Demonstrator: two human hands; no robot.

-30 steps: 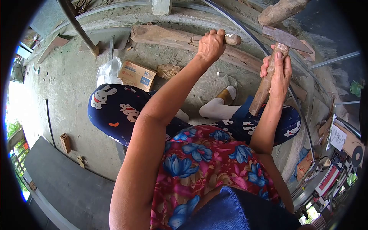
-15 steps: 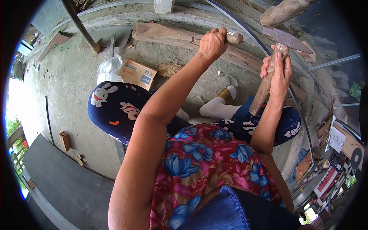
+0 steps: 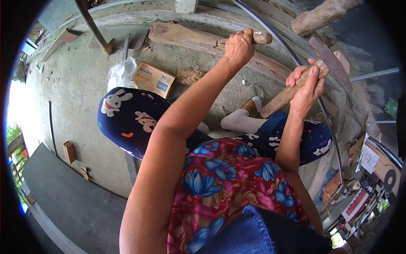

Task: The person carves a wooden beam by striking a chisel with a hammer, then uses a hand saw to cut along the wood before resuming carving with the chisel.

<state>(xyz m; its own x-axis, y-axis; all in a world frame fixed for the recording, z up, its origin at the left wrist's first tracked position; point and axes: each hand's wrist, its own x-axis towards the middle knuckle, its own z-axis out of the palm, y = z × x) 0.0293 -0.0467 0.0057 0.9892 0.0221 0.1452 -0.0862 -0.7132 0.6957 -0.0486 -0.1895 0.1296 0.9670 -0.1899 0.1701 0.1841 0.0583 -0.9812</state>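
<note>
My left hand (image 3: 239, 45) is wrapped round a wooden-handled chisel (image 3: 263, 38). The handle's butt sticks out to the right of the fist, and a short bit of the tool shows on the other side, against a long wooden beam (image 3: 182, 36). Whether its tip cuts into the wood cannot be made out. In my right hand (image 3: 305, 91) is a hammer (image 3: 331, 61), gripped by its wooden handle near the head. The hammer head is to the right of the chisel's butt, apart from it, and the handle slants down to the left.
Beneath the beam lie a cardboard box (image 3: 153, 79), a clear plastic bag (image 3: 122, 73) and a dry leaf (image 3: 187, 76). A round log (image 3: 325, 16) juts in at the upper right. A thin dark strip (image 3: 292, 53) arcs across the beam. Tools and clutter (image 3: 359, 203) lie at the lower right.
The hammer has turned in my right hand: its head has swung right and down, the handle's end left and up. My left hand keeps its hold, nearly in place. The view has shifted slightly.
</note>
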